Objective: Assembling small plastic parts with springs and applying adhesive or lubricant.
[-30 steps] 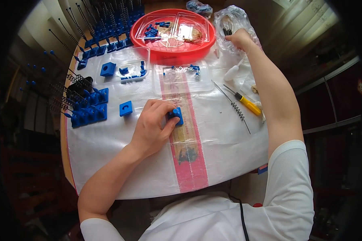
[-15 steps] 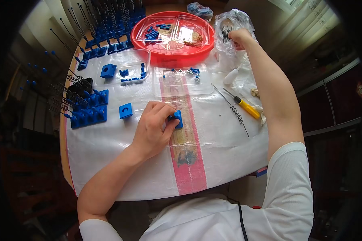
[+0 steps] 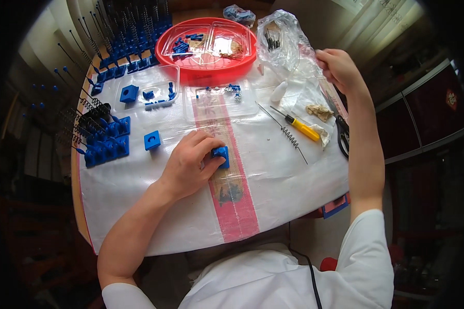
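Two hands work apart. The left hand pins a small blue block flat on the table, its grip narrow — fingertips pressing the block from above, which steadies it on the pink stripe. At 2 o'clock from it, the right hand pinches the edge of a clear plastic bag, grip closed on the film. A yellow-handled screwdriver and a spring rod lie between them — within reach. A red tray sits at 12 o'clock.

Glossy clear plastic bag, matt blue plastic block, woven white sheet.
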`<state>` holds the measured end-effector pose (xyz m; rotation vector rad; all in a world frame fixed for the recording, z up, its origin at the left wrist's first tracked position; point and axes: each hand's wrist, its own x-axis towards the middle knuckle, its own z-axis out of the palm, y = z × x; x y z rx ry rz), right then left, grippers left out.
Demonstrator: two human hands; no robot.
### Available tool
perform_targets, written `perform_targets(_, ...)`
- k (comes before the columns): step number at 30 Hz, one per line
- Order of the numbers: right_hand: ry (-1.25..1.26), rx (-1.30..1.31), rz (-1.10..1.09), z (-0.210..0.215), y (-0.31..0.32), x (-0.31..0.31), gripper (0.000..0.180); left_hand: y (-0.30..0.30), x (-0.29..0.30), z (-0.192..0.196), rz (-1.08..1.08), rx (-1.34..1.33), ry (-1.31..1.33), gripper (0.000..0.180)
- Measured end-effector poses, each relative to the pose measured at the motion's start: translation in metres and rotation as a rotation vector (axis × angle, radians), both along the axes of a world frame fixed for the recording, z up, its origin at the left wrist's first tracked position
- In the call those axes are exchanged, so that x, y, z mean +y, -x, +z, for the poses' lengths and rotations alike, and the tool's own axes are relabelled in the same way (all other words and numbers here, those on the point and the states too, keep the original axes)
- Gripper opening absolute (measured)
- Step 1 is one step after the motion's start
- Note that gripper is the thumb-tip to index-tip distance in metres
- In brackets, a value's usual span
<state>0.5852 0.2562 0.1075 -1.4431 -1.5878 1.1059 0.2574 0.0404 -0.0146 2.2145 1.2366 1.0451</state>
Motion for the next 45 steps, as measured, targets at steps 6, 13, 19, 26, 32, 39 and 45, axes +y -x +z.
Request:
perform_targets(6,-0.258,0.131,0.074,0.006,0.028,-0.109,0.015,-0.001,-0.008,-0.002,0.067,-0.259,0.163,0.041)
perform_targets(13,0.175,0.32,0.399,-0.042,0.09,-0.142,0.016,0.003,-0.004,-0.005,0.195,-0.255,-0.112,0.048)
perform_targets(19,0.581,0.432,0.69,-0.059,0.115,-0.165,0.02,0.012,-0.002,0.005,0.393,0.008,-0.424,0.051)
perform_targets(26,0.588,0.51,0.784,-0.057,0.111,-0.183,0.024,0.009,-0.007,0.017,0.364,0.087,-0.456,0.038)
perform_targets(32,-0.506,-0.258,0.137,-0.049,0.059,-0.127,0.03,0.015,-0.008,0.013,0.33,-0.36,-0.286,0.019)
perform_targets(39,-0.23,-0.372,0.143,-0.091,0.023,-0.055,0.049,0.03,0.0,0.036,0.047,-1.097,0.16,0.026)
perform_targets(45,-0.032,-0.175,0.228,-0.103,0.037,-0.048,0.033,0.03,-0.006,0.043,-0.002,-1.267,0.52,0.025)
